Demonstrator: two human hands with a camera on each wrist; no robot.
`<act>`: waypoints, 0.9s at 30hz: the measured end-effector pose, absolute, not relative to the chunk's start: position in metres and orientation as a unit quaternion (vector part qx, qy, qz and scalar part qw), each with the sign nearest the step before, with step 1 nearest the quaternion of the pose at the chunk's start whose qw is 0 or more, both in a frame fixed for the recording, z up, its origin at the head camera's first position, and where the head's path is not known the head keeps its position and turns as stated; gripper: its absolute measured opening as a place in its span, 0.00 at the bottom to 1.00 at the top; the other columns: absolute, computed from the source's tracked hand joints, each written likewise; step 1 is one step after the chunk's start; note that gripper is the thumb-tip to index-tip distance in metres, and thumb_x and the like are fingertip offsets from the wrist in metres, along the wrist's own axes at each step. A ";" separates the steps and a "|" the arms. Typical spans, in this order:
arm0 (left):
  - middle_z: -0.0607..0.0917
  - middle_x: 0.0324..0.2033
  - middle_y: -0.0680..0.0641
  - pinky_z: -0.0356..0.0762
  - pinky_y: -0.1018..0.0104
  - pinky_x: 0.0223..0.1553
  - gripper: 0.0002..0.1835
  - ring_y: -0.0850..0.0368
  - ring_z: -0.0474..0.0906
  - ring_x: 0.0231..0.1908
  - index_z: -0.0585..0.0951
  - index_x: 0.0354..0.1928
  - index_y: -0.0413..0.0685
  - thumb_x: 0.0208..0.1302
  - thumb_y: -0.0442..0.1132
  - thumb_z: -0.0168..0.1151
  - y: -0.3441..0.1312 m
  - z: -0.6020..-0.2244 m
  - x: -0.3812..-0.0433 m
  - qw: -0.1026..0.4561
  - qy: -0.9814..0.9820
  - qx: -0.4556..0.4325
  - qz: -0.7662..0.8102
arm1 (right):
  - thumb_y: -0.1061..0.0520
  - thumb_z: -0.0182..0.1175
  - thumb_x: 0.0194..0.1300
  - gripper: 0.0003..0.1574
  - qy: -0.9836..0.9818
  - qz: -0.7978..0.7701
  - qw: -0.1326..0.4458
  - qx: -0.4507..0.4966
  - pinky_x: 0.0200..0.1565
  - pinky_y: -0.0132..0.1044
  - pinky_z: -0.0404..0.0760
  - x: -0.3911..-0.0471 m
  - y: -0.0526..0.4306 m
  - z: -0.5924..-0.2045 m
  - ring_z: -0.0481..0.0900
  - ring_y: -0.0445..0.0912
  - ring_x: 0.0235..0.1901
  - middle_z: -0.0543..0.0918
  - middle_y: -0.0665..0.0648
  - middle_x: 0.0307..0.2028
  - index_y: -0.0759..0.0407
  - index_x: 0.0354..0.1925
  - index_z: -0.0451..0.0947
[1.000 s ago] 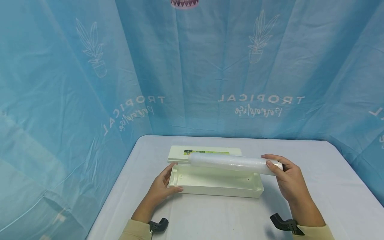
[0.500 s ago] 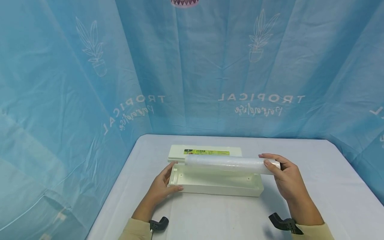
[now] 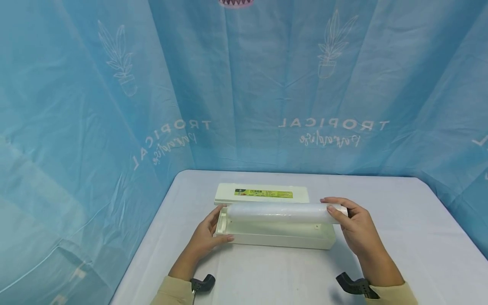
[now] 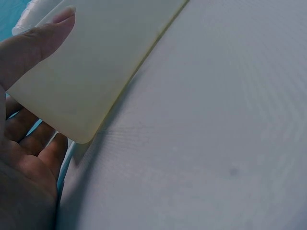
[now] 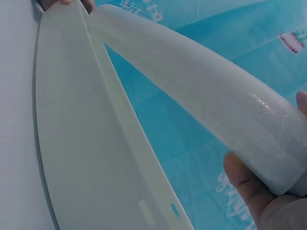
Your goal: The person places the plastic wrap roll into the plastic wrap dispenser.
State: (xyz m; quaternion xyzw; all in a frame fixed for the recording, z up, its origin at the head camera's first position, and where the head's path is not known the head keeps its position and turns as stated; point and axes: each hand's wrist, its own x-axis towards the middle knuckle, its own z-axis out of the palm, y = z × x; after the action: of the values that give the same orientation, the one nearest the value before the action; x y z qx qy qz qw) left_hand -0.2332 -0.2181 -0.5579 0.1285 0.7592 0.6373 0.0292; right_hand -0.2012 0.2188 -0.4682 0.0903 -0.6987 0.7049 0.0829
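Note:
A roll of plastic wrap [image 3: 280,212] is gripped at its right end by my right hand [image 3: 356,226], thumb in front and fingers behind. It slants over an open pale-green box [image 3: 278,240], its left end down at the box's left end and its right end raised, as the right wrist view shows. My left hand [image 3: 207,233] holds the left end of the box, thumb on the front wall and fingers behind. In the left wrist view the thumb [image 4: 48,38] lies on the box's outer wall [image 4: 96,81].
The box's lid [image 3: 263,189], with a yellow-green label [image 3: 263,193], lies behind the box on the white-covered table [image 3: 282,275]. A blue printed curtain [image 3: 244,84] hangs behind and at both sides. Dark bands [image 3: 203,283] with cameras sit on both wrists.
My right hand has moved left with the roll, bringing the roll's left end over the left end of the box. The left hand keeps its hold on the box.

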 end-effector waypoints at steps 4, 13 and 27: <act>0.62 0.79 0.47 0.65 0.68 0.70 0.63 0.47 0.59 0.77 0.56 0.84 0.47 0.50 0.34 0.87 -0.218 -0.558 -0.234 0.036 0.755 0.125 0.643 | 0.58 0.64 0.78 0.24 -0.702 0.703 0.079 0.085 0.54 0.33 0.85 -0.201 0.215 -0.469 0.74 0.54 0.61 0.76 0.68 0.63 0.73 0.63 0.79; 0.62 0.79 0.46 0.66 0.68 0.70 0.63 0.49 0.60 0.77 0.55 0.84 0.47 0.50 0.32 0.86 -0.219 -0.557 -0.234 0.039 0.753 0.129 0.644 | 0.58 0.64 0.77 0.22 -0.708 0.698 0.077 0.077 0.53 0.32 0.85 -0.203 0.209 -0.472 0.72 0.54 0.62 0.76 0.68 0.63 0.72 0.62 0.80; 0.63 0.79 0.47 0.63 0.68 0.71 0.62 0.49 0.60 0.77 0.57 0.84 0.48 0.51 0.32 0.86 -0.218 -0.555 -0.232 0.034 0.763 0.125 0.633 | 0.57 0.66 0.76 0.23 -0.698 0.709 0.059 0.074 0.48 0.35 0.87 -0.206 0.203 -0.476 0.74 0.54 0.58 0.75 0.65 0.63 0.72 0.61 0.80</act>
State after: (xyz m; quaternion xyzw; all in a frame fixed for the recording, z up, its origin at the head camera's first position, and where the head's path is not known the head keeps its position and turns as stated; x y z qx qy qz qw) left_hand -0.2324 -0.2175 -0.5551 0.1252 0.7629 0.6334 0.0341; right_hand -0.2057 0.2031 -0.4765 0.0744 -0.6984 0.7093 0.0590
